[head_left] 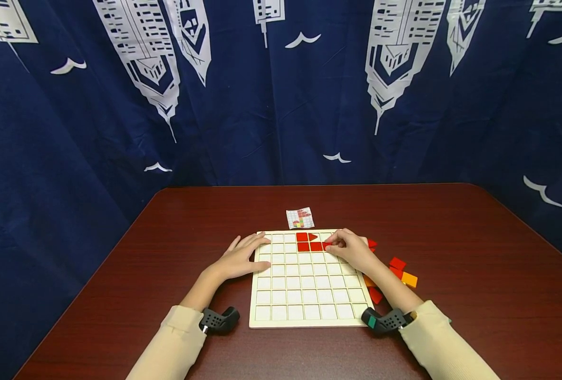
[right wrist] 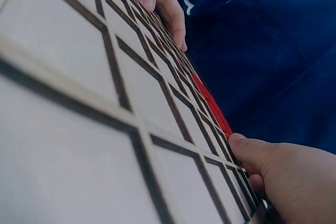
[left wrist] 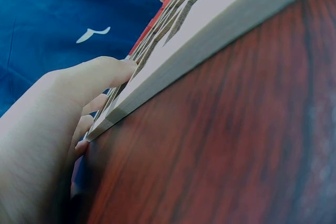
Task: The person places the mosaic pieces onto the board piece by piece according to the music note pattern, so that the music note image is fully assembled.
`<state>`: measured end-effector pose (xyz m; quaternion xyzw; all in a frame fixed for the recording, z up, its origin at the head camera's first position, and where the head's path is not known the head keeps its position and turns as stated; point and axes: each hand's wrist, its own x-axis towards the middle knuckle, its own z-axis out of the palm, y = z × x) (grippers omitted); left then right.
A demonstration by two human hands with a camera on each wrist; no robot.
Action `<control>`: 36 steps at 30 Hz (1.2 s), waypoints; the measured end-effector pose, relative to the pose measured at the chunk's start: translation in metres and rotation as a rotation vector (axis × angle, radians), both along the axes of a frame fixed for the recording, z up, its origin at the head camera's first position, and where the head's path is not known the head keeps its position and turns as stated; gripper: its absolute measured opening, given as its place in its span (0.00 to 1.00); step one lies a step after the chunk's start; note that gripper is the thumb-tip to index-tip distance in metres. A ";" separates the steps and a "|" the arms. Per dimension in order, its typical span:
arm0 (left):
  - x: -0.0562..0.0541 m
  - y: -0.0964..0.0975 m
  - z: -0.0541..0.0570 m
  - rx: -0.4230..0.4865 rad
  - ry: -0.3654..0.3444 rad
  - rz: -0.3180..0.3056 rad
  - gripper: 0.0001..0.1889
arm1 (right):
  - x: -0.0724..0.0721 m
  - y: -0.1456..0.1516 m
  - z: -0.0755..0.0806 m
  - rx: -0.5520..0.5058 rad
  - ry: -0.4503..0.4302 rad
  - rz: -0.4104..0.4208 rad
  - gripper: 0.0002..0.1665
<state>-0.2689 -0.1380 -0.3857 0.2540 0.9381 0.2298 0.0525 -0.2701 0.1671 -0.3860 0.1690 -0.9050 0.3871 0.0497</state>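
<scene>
A pale gridded board (head_left: 311,297) lies on the table. Along its left edge rests my left hand (head_left: 238,260), thumb spread from the fingers; the left wrist view shows the thumb (left wrist: 113,72) on the rim. Near the far right part of the grid, my right hand (head_left: 352,252) pinches a red piece (head_left: 326,246) at the end of the second row. Its shape is partly hidden by the fingertips. To its left sit red square tiles (head_left: 316,246), with another red square (head_left: 302,237) and a red triangle (head_left: 312,237) in the row above.
Beyond the board lies a small printed pattern card (head_left: 300,218). Several loose red tiles (head_left: 397,263) and orange tiles (head_left: 409,279) lie right of the board, partly covered by my right forearm. A dark blue curtain (head_left: 271,105) hangs behind the table (head_left: 195,211).
</scene>
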 end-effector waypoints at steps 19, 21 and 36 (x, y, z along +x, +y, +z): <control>0.001 0.001 0.002 0.008 -0.003 -0.004 0.31 | 0.005 0.012 0.007 0.036 -0.032 0.070 0.14; 0.000 0.001 0.001 0.007 -0.004 0.000 0.31 | 0.005 0.019 0.008 -0.001 -0.043 0.072 0.15; 0.000 0.000 0.002 0.006 -0.012 0.008 0.32 | 0.003 0.073 0.009 0.028 0.033 -0.102 0.17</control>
